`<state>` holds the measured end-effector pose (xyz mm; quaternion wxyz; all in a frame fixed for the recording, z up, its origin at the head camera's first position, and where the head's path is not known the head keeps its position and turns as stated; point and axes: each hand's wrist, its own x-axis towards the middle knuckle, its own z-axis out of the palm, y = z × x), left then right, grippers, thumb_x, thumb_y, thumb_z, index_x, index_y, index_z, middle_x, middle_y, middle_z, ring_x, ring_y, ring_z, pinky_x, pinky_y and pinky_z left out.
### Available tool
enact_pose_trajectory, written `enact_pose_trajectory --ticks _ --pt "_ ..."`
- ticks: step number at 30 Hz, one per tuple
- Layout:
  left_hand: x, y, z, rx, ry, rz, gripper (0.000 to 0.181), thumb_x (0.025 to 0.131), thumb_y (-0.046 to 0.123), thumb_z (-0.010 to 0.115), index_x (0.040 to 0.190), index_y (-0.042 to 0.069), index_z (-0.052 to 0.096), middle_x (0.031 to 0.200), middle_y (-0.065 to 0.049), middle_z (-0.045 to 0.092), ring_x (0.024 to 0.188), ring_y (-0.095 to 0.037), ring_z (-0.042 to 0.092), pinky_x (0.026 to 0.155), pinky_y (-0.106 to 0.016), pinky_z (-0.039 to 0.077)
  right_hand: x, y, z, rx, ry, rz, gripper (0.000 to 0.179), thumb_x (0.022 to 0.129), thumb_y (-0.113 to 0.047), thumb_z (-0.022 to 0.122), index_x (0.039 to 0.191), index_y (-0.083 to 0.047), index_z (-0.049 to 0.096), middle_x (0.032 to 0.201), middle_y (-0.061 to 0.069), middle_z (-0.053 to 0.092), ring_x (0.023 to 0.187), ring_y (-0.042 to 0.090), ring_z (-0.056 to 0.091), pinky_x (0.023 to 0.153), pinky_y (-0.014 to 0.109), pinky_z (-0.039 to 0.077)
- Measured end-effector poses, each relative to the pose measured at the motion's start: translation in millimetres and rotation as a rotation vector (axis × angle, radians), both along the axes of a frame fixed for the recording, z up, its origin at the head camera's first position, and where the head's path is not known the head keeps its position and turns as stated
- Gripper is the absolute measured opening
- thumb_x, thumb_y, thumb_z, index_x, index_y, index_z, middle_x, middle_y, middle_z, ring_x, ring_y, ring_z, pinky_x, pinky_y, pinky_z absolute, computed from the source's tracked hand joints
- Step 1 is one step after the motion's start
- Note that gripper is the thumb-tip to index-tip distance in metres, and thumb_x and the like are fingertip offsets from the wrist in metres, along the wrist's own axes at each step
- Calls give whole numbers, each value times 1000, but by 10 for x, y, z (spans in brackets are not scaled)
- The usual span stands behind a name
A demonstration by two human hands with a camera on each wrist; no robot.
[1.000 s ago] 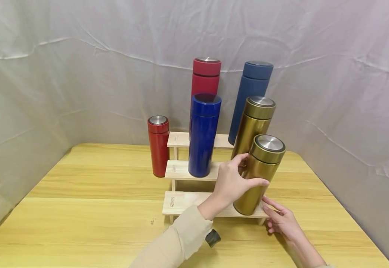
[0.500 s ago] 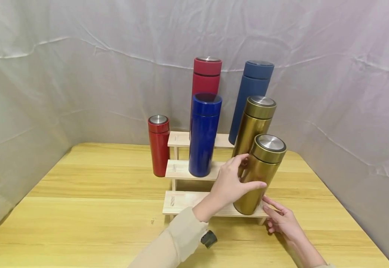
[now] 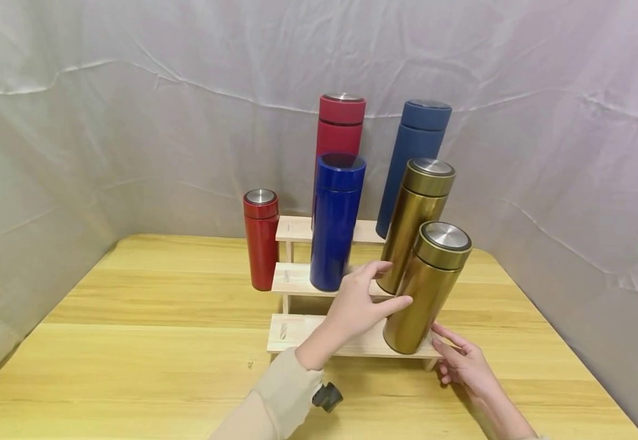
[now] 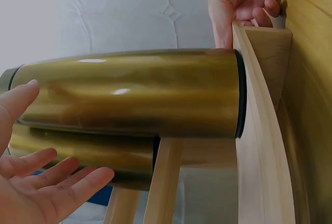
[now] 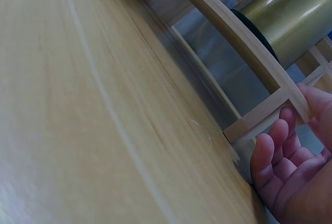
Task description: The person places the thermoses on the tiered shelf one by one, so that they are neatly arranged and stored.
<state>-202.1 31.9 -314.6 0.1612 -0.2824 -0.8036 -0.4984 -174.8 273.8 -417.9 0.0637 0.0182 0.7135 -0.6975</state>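
Observation:
A gold thermos [image 3: 426, 290] with a steel lid stands upright on the lowest step of a wooden three-step stand [image 3: 319, 333]. My left hand [image 3: 354, 302] is just left of it, thumb and fingers spread and apart from its side; the left wrist view shows the same gap between the hand [image 4: 46, 182] and the thermos [image 4: 135, 97]. At the right end of the lowest step my right hand [image 3: 464, 363] pinches the board, thumb on top and fingers [image 5: 280, 130] curled at the leg. Behind, a second gold thermos [image 3: 415, 220] stands on the middle step.
A glossy blue thermos [image 3: 337, 226] shares the middle step. On the top step stand a red thermos [image 3: 341, 122] and a matte blue one [image 3: 415, 153]. A shorter red thermos [image 3: 261, 244] is on the wooden table [image 3: 148, 342] left of the stand. Grey cloth [image 3: 214, 122] hangs behind.
My left hand has let go of the front gold thermos and drawn back to the left, its fingers now off the thermos. The right hand stays at the step's end.

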Motion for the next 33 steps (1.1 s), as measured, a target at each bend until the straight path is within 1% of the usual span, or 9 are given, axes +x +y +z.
enact_pose_trajectory --ticks 3,6,9,13,17,22,26,29,33 --pt "-14 -56 -15 29 0 -28 53 76 33 70 117 4 54 116 -5 56 103 -17 54 77 -23 47 5 -2 1 -2 1 -2 33 91 -14 52 94 -45 62 52 -1 50 46 6 48 42 21 46" --pt "-34 -121 -22 38 4 -29 51 76 31 71 115 3 56 114 -7 57 101 -19 56 78 -26 47 7 -6 1 -5 7 3 32 91 -15 52 95 -45 62 52 -1 50 46 6 48 42 20 46" --pt "-46 -204 -12 65 -19 -35 48 75 27 72 114 2 57 112 -9 58 93 -20 59 75 -26 49 10 -6 -2 -4 11 8 33 91 -14 52 95 -45 61 52 -1 50 46 6 48 42 21 46" --pt "-76 -320 21 105 -11 -35 43 75 23 72 110 2 59 107 -8 59 88 -17 60 64 -25 51 9 -6 -8 -4 14 3 33 91 -14 51 95 -45 62 52 -1 50 46 6 48 42 21 46" --pt "-104 -426 50 110 24 -16 39 74 21 73 106 3 60 101 -5 61 90 -12 57 65 -29 51 8 -7 -14 -2 10 -4 33 91 -14 52 95 -45 62 52 -1 50 46 7 48 42 21 46" --pt "-119 -531 85 125 -12 -53 32 76 21 72 102 5 62 98 -3 63 86 -13 60 66 -27 51 15 -2 -23 0 12 1 32 91 -14 52 96 -45 62 53 -1 50 47 7 48 42 21 45" --pt "-121 -648 128 149 -31 -78 27 77 19 71 98 5 63 89 -2 66 78 -12 62 64 -27 51 17 -4 -25 -16 21 9 33 91 -13 51 97 -44 62 53 -1 51 47 6 48 42 21 45" --pt "-136 -786 164 164 -30 -47 25 78 19 70 97 4 64 83 -2 66 70 -9 62 61 -28 51 16 -9 -22 -24 24 14 33 91 -13 51 97 -44 62 53 -1 51 47 6 48 42 21 45" --pt "-203 -991 175 222 3 38 23 78 18 69 95 3 66 81 -3 67 67 -10 61 58 -26 50 15 -11 -12 -27 29 15 33 91 -13 51 97 -44 62 53 -1 50 47 6 47 42 21 45"
